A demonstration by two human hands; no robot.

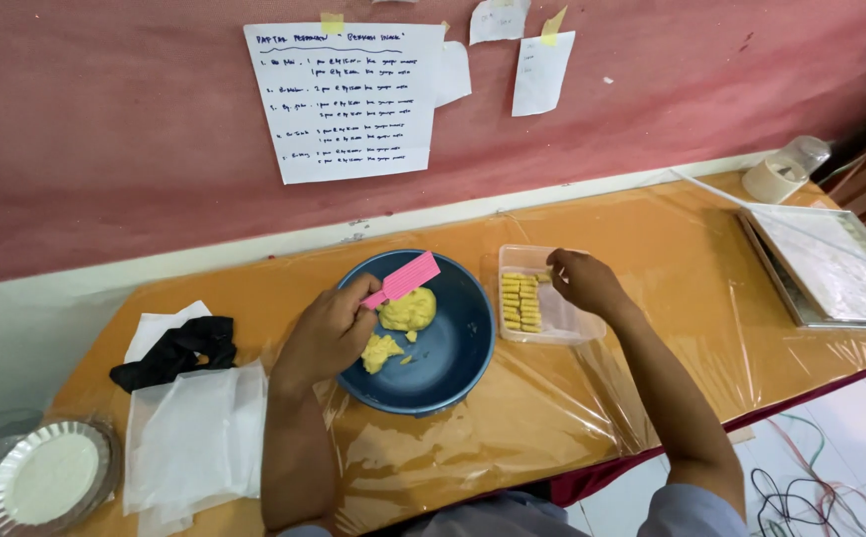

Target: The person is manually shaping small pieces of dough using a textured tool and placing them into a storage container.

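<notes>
Where the yellow dough lump (409, 309) sits near the middle of the dark blue bowl (463, 343), the pink ridged scraper (402, 279) slants just above its upper left edge — whether the card touches the dough cannot be told. The left hand (329, 333) pinches the scraper's lower end between thumb and fingers, closed around it, and reaches over the bowl's left rim. A smaller torn piece of dough (381, 351) lies just below the hand's fingertips, with a crumb or two beside it.

To the right of the bowl, nearly touching it, stands a clear plastic container (577, 320) holding a neat column of small yellow dough sticks (519, 301). The right hand (586, 280) hovers over the container's upper edge, fingers curled at the top of the column; what the fingertips pinch, if anything, is too small to make out.

The wooden table (652, 239) is wrapped in glossy, wrinkled clear film. At far left lie a black cloth (179, 353), a stack of white translucent sheets (194, 438) and a fluted foil pan (47, 477), partly cut off by the frame. At far right sits a lined metal baking tray (836, 264) — its right end cropped — and a roll of tape (773, 181) behind it. Handwritten paper notes (348, 99) hang on the rough red wall.
</notes>
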